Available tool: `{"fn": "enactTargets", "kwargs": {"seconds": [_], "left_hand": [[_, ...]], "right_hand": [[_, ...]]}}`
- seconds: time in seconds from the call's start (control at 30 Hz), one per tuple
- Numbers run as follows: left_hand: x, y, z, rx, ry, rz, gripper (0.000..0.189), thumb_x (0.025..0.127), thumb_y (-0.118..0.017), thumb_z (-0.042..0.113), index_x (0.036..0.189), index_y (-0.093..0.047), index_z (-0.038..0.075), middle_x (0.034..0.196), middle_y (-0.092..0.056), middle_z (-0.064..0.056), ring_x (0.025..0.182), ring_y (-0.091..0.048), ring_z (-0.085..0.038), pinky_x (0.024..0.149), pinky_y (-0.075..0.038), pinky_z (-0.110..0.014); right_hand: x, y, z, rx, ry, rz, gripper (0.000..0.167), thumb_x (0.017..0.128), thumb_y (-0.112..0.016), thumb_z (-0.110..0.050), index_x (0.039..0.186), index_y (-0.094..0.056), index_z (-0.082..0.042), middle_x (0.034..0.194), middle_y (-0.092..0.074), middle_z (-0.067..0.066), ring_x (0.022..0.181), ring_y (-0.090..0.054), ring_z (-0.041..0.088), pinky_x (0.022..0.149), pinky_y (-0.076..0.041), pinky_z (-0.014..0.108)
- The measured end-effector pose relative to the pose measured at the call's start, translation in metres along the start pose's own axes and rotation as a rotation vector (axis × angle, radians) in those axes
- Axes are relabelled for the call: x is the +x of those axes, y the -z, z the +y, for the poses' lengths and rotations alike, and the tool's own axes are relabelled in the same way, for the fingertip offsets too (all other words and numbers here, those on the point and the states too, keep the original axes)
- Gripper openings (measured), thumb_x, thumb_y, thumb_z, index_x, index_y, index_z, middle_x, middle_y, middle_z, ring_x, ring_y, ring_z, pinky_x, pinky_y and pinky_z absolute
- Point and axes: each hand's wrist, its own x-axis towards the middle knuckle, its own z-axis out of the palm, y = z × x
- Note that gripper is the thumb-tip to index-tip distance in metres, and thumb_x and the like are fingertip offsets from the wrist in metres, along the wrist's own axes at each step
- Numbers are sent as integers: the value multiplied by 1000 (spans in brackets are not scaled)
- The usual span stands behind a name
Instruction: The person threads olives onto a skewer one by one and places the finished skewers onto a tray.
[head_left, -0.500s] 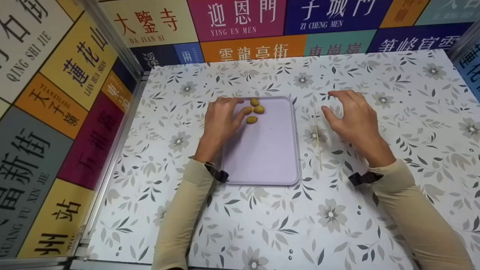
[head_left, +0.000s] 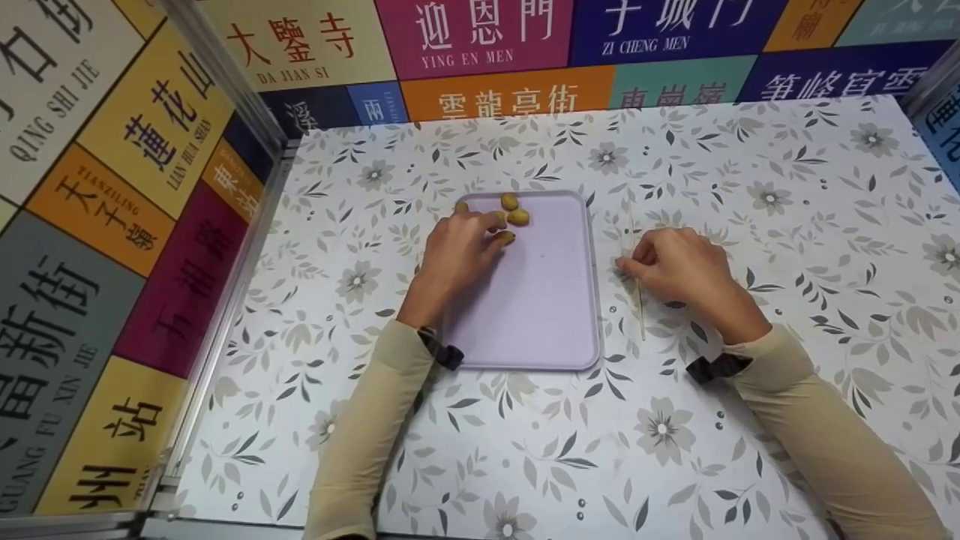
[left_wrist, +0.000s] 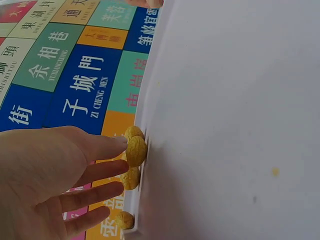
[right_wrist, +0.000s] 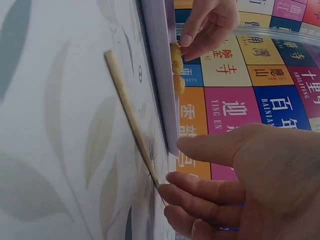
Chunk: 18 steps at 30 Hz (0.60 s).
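Several small, oval, yellow-brown olive-like fruits (head_left: 518, 217) lie at the far end of a lilac tray (head_left: 540, 300). My left hand (head_left: 463, 251) reaches over the tray's left edge, thumb and forefinger right at the nearest fruit (left_wrist: 136, 151). In the left wrist view its fingers are spread and fairly straight. Right of the tray, a thin wooden stick (right_wrist: 127, 112) lies on the table. My right hand (head_left: 686, 270) is low over the stick's middle in the head view. The right wrist view shows its thumb and forefinger apart, fingertips close to the stick's far part.
A white table (head_left: 660, 480) with a grey leaf-and-flower print lies under everything. Panels of coloured squares with Chinese lettering stand behind it (head_left: 480, 37) and along its left side (head_left: 157, 157).
My left hand has moved slightly right and nearer, its thumb and forefinger now at the nearest fruit. My right hand has come down and left to the stick, its fingers drawing in.
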Motion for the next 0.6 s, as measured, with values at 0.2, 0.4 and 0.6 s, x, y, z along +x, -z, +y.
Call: {"fn": "enactTargets", "kwargs": {"seconds": [0.2,0.4,0.6], "left_hand": [[-1,0,-3,-37,-15,-44,25,100,-81,24,124,-80,20,118,-82,-3,105,-75,-31,93,-59,-47],[0,-2,-4,-59,-19,-64,26,99,-81,20,125,-79,18,118,-81,-3,107,-75,-27,96,-59,-45],[0,-3,-5,-59,-13,-63,18,101,-80,23,118,-77,19,114,-82,-1,103,-73,-27,93,-58,-45]], "right_hand": [[-2,4,-1,-43,-27,-78,38,92,-81,-55,88,-81,-17,91,-78,5,76,-64,26,61,-43,42],[-3,6,2,-52,-46,-146,38,90,-82,-57,86,-82,-19,90,-77,5,74,-63,25,60,-42,40],[-2,7,3,-25,-43,-176,28,92,-81,-47,84,-85,-20,83,-76,4,69,-62,23,55,-41,38]]}}
